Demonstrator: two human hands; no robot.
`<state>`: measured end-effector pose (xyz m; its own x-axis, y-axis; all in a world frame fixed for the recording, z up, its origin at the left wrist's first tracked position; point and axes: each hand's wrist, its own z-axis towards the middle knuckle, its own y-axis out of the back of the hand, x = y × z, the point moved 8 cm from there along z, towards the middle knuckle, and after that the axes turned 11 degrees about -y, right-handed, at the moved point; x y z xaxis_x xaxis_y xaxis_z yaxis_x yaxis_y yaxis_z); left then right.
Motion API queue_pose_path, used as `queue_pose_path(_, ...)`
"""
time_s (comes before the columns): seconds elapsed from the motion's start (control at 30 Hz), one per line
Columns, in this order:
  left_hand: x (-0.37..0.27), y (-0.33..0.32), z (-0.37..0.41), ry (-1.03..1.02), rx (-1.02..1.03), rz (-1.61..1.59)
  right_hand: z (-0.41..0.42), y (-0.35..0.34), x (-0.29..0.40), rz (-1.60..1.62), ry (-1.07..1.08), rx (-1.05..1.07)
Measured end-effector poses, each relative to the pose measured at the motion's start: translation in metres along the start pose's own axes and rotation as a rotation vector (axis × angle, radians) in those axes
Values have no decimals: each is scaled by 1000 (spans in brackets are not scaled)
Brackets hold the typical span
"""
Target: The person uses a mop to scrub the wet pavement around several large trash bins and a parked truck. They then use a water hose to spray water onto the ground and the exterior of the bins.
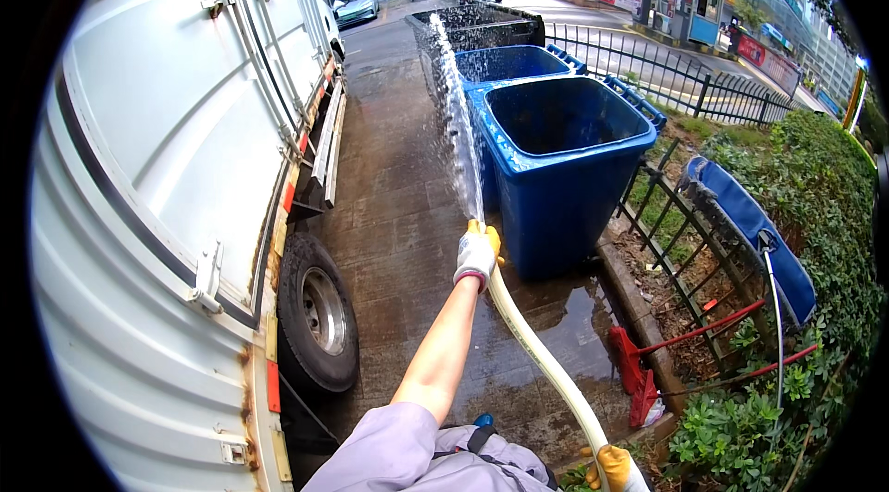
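Observation:
My left hand [478,252], in a white and yellow work glove, is closed around the front end of a cream-coloured hose [538,350]. A thick jet of water [455,110] shoots up and forward from that end, breaking into droplets. Lower down, at the bottom edge of the picture, my right hand [618,470] grips the same hose in a matching glove. Just ahead and to the right stands an open blue wheeled bin [555,207], its rim wet. Behind it are a second blue bin [510,63] and a dark bin [531,30], partly hidden by spray.
A white box truck [180,110] with a rear tyre [319,315] lines the left. On the right are a metal fence [684,242], a hedge [799,200], a large blue mop [753,228] and red long-handled dustpans [628,360]. Wet paving [396,235] runs between.

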<state>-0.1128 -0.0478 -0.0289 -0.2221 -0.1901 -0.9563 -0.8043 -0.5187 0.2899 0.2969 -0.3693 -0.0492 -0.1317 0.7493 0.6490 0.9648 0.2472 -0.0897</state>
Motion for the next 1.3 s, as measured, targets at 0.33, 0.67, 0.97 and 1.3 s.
queue_pose_path(0.33, -7, -1, -1, -2, -4, -51, 4, 1, -6, -38, -18, 12)
queue_pose_path(0.67, -17, 2, -3, -53, -12, -28, 3, -2, -6, -15, -8, 2)
queue_pose_path(0.97, -14, 2, -1, -19, -32, -33, 3, -8, -5, 0, -12, 29)
queue_pose_path(1.3, -13, 3, 0, -38, 6, -45, 2, -10, -6, -5, -11, 2)
